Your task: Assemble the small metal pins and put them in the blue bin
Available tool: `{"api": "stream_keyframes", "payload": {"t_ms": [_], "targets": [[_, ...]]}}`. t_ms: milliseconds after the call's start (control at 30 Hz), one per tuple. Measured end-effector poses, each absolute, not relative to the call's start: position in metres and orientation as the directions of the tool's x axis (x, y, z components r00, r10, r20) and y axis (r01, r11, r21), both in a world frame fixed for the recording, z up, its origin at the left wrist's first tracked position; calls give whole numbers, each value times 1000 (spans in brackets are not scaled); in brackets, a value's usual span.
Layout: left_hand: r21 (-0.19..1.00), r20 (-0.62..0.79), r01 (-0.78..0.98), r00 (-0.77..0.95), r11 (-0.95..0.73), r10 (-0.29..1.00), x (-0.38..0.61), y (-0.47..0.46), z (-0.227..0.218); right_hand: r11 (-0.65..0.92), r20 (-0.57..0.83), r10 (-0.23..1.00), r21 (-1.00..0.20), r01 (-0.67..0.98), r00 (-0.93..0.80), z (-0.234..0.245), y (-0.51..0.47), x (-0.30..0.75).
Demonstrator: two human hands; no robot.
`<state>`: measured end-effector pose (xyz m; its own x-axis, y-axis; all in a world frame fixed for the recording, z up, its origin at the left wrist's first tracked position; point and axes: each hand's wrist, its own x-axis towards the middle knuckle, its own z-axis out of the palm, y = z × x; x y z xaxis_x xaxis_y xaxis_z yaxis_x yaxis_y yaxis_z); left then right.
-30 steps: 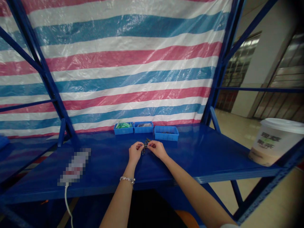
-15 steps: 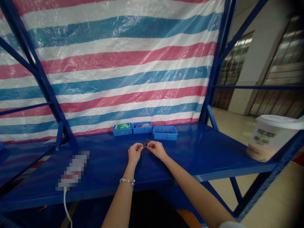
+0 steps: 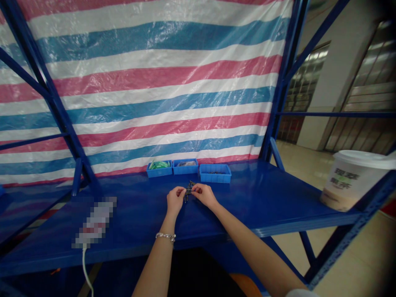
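Observation:
My left hand (image 3: 175, 200) is closed in a pinch on one end of a thin, shiny, screw-like metal piece (image 3: 188, 190). At its other end, the fingertips of my right hand (image 3: 204, 195) pinch it too. The piece lies roughly level between the two hands; its exact kind is too small to make out. Right beneath and behind my fingers is a small loose heap of dark, thin, screw-like pieces (image 3: 191, 184) on the blue table (image 3: 133, 214). Part of that heap is hidden by my hands.
Behind my hands stand three blue bins: one with green packets (image 3: 159, 173), one with pale bags (image 3: 185, 169), one with small dark pieces (image 3: 215, 177). A blurred-out white object with a cable (image 3: 95, 222) lies left. A lidded cup (image 3: 352, 181) stands at the right edge.
Both hands stay almost where they were, pinching the thin piece between them. Only a very slight shift of the fingers shows.

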<state>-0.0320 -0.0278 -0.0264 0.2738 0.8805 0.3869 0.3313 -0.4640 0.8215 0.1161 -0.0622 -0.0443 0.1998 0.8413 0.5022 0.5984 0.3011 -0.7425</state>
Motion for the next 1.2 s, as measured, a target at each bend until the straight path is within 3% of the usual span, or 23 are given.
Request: {"api": "stream_keyframes", "payload": {"t_ms": [1200], "targets": [[720, 418, 482, 273, -499, 866, -34, -34, -22, 294, 493, 850, -737, 609, 186, -41, -66, 116]]}}
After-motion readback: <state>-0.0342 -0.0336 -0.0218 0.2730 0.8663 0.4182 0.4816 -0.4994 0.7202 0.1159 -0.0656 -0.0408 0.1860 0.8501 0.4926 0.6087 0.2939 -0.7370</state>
